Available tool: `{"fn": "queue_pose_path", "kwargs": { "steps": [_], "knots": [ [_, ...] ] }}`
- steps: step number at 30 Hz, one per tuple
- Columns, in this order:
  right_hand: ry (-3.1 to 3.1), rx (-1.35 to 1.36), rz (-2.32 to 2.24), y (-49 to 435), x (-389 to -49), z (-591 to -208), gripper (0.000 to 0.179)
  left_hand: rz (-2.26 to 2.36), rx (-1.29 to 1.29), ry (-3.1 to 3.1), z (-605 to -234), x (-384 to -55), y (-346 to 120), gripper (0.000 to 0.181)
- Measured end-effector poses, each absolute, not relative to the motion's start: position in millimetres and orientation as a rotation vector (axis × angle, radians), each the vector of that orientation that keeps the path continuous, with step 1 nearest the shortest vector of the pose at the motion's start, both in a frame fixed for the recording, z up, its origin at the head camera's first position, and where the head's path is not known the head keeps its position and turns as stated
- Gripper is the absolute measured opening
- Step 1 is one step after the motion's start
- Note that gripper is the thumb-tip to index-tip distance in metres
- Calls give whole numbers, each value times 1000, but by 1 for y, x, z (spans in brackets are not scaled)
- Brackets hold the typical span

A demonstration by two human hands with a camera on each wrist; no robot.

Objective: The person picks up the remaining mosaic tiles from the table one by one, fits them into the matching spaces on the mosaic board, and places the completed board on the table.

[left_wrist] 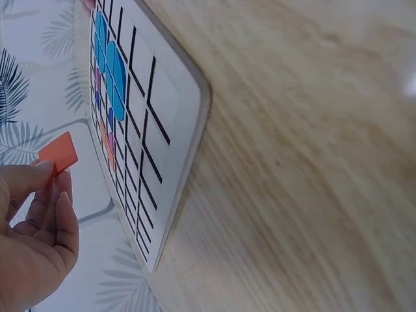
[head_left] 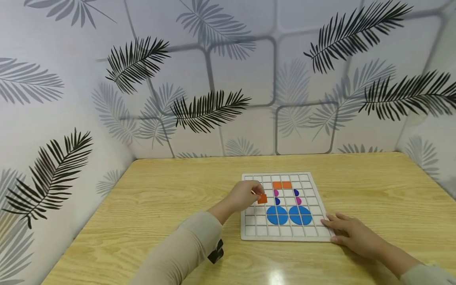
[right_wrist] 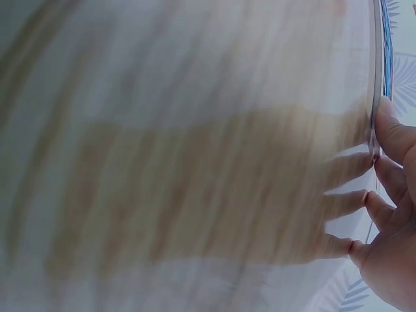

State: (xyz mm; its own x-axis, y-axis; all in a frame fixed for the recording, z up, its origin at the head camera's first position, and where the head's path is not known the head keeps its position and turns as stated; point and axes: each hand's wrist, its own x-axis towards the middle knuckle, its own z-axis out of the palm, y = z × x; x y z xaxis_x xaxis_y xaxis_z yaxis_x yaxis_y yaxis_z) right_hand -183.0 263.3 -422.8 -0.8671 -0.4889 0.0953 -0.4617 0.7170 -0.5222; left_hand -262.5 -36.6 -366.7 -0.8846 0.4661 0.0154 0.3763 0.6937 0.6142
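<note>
A white grid board [head_left: 254, 230] lies flat on the table. Over its left side my left hand [head_left: 246, 194] pinches an orange square tile [head_left: 262, 198] between thumb and fingers; the left wrist view shows that tile [left_wrist: 58, 153] held up, apart from the board. Two orange squares [head_left: 282, 185] sit side by side near the board's far edge. Below them are pink and dark blue half-circles [head_left: 298, 201], then two light blue circles [head_left: 300, 215], each spanning several cells. My right hand [head_left: 356, 235] rests with extended fingers at the board's near right corner, touching its edge.
The board stands on a wooden table [head_left: 171, 194] that meets a leaf-patterned wall [head_left: 242, 79] at the back and sides. A small black object [head_left: 215, 253] shows beneath my left wrist, partly hidden by the sleeve.
</note>
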Motion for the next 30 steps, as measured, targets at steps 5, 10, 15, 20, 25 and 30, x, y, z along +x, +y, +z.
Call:
{"fn": "queue_pose_path", "kwargs": {
  "steps": [5, 10, 15, 20, 25, 30],
  "knots": [
    [2858, -798, -845, 263, -183, -422, 49, 965, 714, 2773, -367, -275, -23, 9],
    [2862, -778, -847, 263, -183, -421, 49, 1034, 699, 2745, -366, -284, -7, 9],
    [2869, -782, -834, 264, -183, -422, 49, 1056, 680, 2730, -369, -291, 8, 11],
    [2888, -810, -846, 265, -183, -424, 48, 1085, 660, 2730, -371, -297, 21, 14],
    [2888, -809, -856, 265, -183, -424, 48, 1051, 665, 2747, -374, -304, 34, 19],
    [2896, -816, -861, 264, -183, -427, 46, 1005, 660, 2785, -379, -310, 45, 19]
  ]
}}
